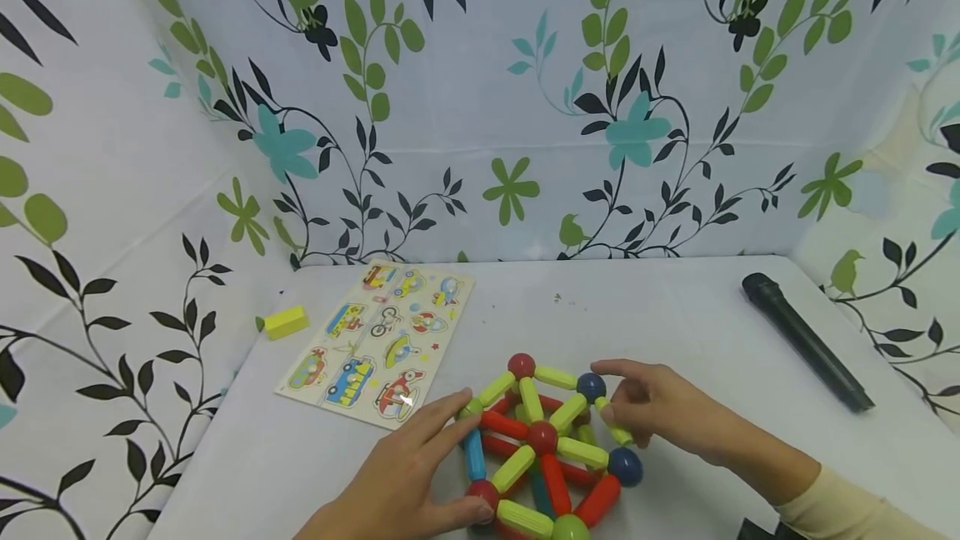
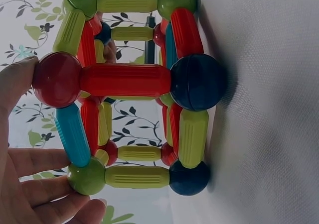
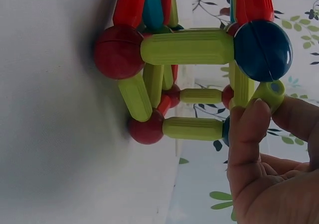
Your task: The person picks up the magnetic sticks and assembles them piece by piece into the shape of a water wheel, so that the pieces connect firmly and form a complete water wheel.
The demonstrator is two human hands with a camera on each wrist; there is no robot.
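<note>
A frame of magnetic rods and balls (image 1: 543,448) in red, yellow-green and blue stands on the white table (image 1: 675,315) near its front edge. My left hand (image 1: 450,461) rests against its left side with straight fingers. The index finger touches a green ball (image 1: 470,409) and the thumb a red ball (image 1: 483,494). The left wrist view shows my left hand (image 2: 35,149) with the thumb on that red ball (image 2: 57,79) and the fingers by the green ball (image 2: 87,176). My right hand (image 1: 611,407) pinches a yellow-green rod (image 3: 269,93) beside a blue ball (image 3: 262,50) at the right corner.
A wooden vehicle puzzle board (image 1: 378,344) lies at the back left with a yellow block (image 1: 285,322) beside it. A black microphone (image 1: 806,340) lies at the right. Floral cloth walls close in the table on three sides.
</note>
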